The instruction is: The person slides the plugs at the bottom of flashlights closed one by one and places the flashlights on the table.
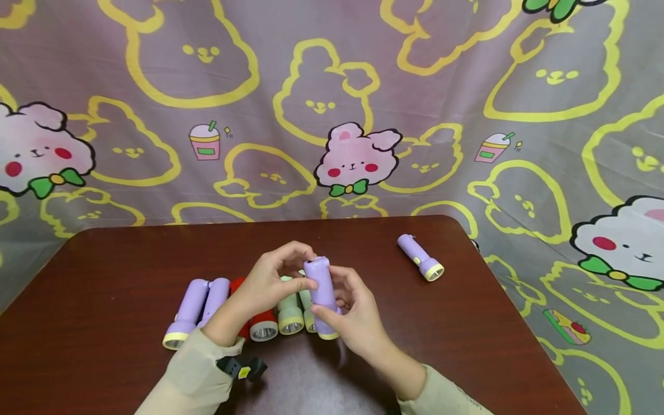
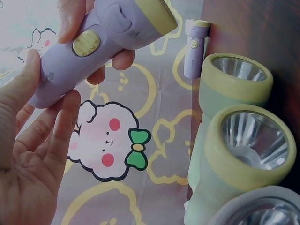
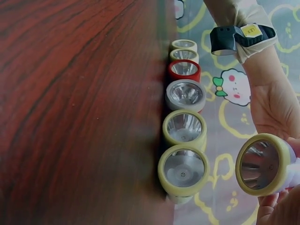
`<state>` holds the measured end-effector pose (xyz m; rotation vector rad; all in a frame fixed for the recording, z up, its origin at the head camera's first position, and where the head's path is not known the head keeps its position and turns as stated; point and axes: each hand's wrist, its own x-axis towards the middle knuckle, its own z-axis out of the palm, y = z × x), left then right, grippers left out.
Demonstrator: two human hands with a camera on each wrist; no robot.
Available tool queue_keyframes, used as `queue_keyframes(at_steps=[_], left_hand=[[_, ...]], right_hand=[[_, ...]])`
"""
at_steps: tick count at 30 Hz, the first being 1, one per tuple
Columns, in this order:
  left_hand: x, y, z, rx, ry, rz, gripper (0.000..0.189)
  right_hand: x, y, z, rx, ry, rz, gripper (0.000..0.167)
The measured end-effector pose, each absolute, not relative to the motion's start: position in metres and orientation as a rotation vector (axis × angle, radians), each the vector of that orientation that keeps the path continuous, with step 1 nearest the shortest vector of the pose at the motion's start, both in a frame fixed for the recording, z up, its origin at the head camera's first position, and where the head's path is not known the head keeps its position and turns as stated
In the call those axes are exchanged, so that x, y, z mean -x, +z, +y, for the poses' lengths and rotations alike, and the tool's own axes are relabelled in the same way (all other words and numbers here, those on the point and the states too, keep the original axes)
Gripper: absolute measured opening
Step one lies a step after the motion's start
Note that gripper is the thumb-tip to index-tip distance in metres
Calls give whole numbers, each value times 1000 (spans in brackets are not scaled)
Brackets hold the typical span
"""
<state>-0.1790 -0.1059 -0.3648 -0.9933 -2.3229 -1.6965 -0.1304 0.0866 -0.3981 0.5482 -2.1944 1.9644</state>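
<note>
A purple flashlight (image 1: pixel 324 291) with a yellow rim is held between both hands, tilted with its lens end down, above the right end of a row of flashlights. The left hand (image 1: pixel 272 274) pinches its tail end between thumb and fingers. Farther down the body, the right hand (image 1: pixel 360 317) grips it with the thumb near the head. In the left wrist view the yellow switch (image 2: pixel 86 43) on its side shows between the hands. Its reflector (image 3: pixel 262 165) faces the right wrist camera. Nearest below are two green flashlights (image 1: pixel 289 311), partly hidden by the hands.
Leftward in the row lie red flashlights (image 1: pixel 264 324) and two purple flashlights (image 1: pixel 191 302), partly behind the left forearm. Another purple flashlight (image 1: pixel 417 256) lies apart at the back right of the brown table (image 1: pixel 446 346). A patterned curtain (image 1: pixel 290 173) hangs behind the table.
</note>
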Motion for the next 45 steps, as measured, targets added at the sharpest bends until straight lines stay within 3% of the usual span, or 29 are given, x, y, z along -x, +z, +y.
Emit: queue_keyframes(at_steps=[21,45], left_hand=[[174,-371,-119,960,-1565,-2408,35],[164,-381,-179,767,-1161,-2645,41]], right_hand=[[134,-401,90,-609,1868,-2244,59],[152,-401,114,-354,1865,-2311,61]])
